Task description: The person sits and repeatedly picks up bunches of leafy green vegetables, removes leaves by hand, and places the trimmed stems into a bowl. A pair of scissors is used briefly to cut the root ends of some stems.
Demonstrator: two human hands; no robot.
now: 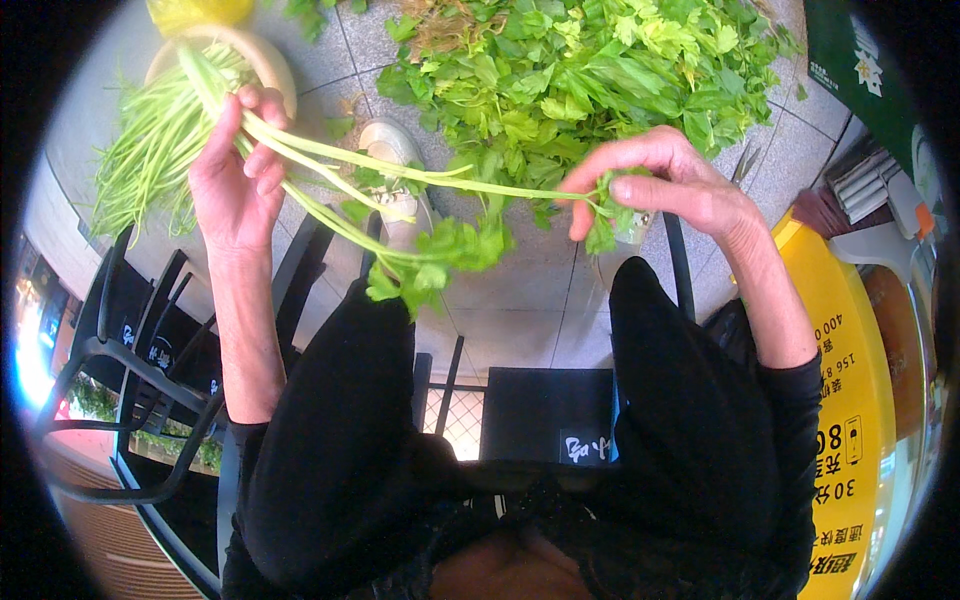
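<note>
My left hand (244,172) grips the base of a stalk of celery (352,154), whose thin branches spread to the right. One lower branch ends in green leaves above my knee. At the right, my right hand (660,184) pinches the leafy tip of the longest branch between thumb and fingers. Trimmed celery stems (150,150) lie piled in and over a round beige bowl (281,71) beyond my left hand. A large heap of leafy celery (570,82) covers the floor ahead, past my right hand.
A pair of scissors (744,163) lies on the tiled floor right of the heap. My shoe (394,150) stands between bowl and heap. Black metal chairs (142,375) are at the left, a yellow printed panel (847,390) at the right. Something yellow (199,13) is behind the bowl.
</note>
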